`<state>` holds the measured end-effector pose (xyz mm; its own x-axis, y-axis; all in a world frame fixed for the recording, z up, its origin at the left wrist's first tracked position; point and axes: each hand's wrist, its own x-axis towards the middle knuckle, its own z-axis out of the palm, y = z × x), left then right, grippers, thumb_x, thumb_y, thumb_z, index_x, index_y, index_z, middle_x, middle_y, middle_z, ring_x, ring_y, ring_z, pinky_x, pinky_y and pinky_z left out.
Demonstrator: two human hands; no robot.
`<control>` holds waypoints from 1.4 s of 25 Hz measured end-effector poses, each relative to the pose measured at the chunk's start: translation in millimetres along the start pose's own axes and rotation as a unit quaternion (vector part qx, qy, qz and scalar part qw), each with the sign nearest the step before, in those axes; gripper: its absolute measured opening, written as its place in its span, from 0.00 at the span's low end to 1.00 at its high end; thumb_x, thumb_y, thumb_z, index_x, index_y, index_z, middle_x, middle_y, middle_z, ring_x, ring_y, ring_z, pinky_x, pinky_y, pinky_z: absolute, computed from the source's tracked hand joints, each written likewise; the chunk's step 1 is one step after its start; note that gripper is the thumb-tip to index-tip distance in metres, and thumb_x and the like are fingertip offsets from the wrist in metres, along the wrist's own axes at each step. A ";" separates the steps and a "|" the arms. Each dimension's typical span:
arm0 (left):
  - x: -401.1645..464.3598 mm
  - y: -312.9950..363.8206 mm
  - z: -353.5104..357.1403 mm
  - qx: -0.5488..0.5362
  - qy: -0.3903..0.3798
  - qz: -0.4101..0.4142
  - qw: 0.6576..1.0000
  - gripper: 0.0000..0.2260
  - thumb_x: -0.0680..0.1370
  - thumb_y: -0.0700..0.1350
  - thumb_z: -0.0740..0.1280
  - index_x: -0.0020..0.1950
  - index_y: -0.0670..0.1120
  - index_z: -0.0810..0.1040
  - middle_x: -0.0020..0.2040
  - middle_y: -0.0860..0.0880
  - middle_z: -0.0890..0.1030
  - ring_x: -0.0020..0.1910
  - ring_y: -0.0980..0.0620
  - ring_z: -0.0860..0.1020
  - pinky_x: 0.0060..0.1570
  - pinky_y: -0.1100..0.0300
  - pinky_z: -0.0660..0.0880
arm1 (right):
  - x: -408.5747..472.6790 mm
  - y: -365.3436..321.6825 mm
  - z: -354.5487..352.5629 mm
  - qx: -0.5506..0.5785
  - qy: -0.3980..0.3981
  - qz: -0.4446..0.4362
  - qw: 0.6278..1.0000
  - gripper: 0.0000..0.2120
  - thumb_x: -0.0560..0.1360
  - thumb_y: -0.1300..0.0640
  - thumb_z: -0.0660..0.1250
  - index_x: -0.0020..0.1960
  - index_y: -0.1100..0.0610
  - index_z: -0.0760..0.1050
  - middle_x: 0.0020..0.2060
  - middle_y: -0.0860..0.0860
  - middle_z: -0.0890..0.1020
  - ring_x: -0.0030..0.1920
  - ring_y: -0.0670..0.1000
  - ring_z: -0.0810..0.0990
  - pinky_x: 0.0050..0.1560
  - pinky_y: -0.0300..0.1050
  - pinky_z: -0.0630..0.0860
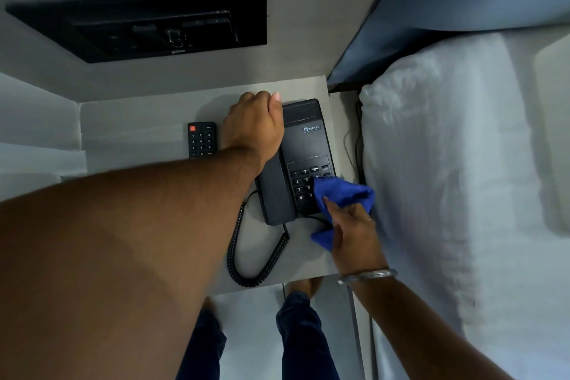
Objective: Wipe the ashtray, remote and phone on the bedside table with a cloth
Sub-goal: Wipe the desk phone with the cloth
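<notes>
A black desk phone [303, 145] with a keypad lies on the grey bedside table [138, 120], its coiled cord [246, 259] looping toward the front edge. My left hand [254, 125] is closed over the top of the handset [276, 194] on the phone's left side. My right hand [354, 231] holds a blue cloth [345, 194] pressed on the lower right keys of the phone. A black remote [201, 139] with a red button lies to the left of the phone, partly hidden by my left forearm. No ashtray is visible.
A black switch panel [148, 25] is set in the wall behind the table. A bed with white bedding [447, 179] and a dark headboard [462, 3] stands close on the right. My legs and the floor [246, 311] show below the table's front edge.
</notes>
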<state>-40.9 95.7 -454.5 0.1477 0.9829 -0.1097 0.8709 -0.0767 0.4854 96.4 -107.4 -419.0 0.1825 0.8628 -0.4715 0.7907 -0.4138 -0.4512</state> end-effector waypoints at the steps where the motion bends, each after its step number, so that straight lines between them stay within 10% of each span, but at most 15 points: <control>1: -0.2 0.1 -0.1 0.000 0.001 -0.001 1.000 0.20 0.84 0.53 0.51 0.47 0.42 0.76 0.45 0.41 0.79 0.43 0.40 0.76 0.39 0.53 0.69 | 2.2 -0.1 -4.9 -0.018 0.002 -0.004 1.000 0.24 0.75 0.67 0.62 0.69 0.54 0.68 0.56 0.58 0.75 0.55 0.56 0.75 0.57 0.45 0.70; 12: -1.6 -0.1 -1.6 -0.004 0.014 -0.005 1.000 0.22 0.84 0.53 0.50 0.46 0.42 0.78 0.44 0.41 0.79 0.40 0.42 0.76 0.37 0.53 0.72 | 64.7 -50.1 -25.2 -0.194 0.002 -0.137 0.971 0.26 0.72 0.59 0.67 0.68 0.50 0.69 0.52 0.60 0.73 0.52 0.64 0.72 0.49 0.57 0.76; 18: -0.1 -1.5 -5.9 -0.009 -0.027 0.001 1.000 0.21 0.82 0.56 0.51 0.49 0.45 0.78 0.47 0.44 0.80 0.43 0.44 0.77 0.38 0.54 0.70 | 62.5 9.7 -49.4 -0.024 0.064 0.075 0.995 0.17 0.72 0.65 0.64 0.60 0.58 0.75 0.51 0.62 0.77 0.48 0.64 0.77 0.55 0.57 0.74; 24: 21.0 -45.6 -36.8 -0.132 -0.185 0.079 0.971 0.12 0.80 0.41 0.61 0.62 0.42 0.77 0.60 0.44 0.80 0.58 0.51 0.78 0.61 0.56 0.73 | 96.5 -55.1 -56.3 -0.073 0.092 -0.325 0.938 0.21 0.71 0.72 0.60 0.63 0.63 0.74 0.40 0.62 0.76 0.39 0.59 0.73 0.41 0.49 0.71; 28: 33.8 -48.0 -48.8 -0.190 -0.247 0.071 0.948 0.12 0.80 0.38 0.63 0.60 0.38 0.81 0.56 0.48 0.82 0.53 0.63 0.76 0.49 0.80 0.69 | 129.6 -88.6 -44.0 -0.195 -0.046 -0.353 0.914 0.29 0.71 0.72 0.57 0.71 0.60 0.65 0.49 0.63 0.73 0.46 0.61 0.71 0.47 0.53 0.71; 35: 33.9 -48.3 -54.7 -0.195 -0.278 0.090 0.936 0.13 0.83 0.44 0.62 0.65 0.42 0.79 0.64 0.47 0.81 0.62 0.58 0.76 0.59 0.75 0.67 | 60.7 -73.0 -7.3 -0.212 -0.131 -0.381 0.890 0.34 0.65 0.70 0.68 0.70 0.56 0.66 0.46 0.59 0.73 0.43 0.59 0.72 0.38 0.53 0.74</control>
<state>-103.6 141.9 -434.3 0.5913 0.7121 -0.3785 0.5875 -0.0588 0.8071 54.1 -22.7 -409.2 -0.5999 0.7259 -0.3363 0.7863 0.4575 -0.4152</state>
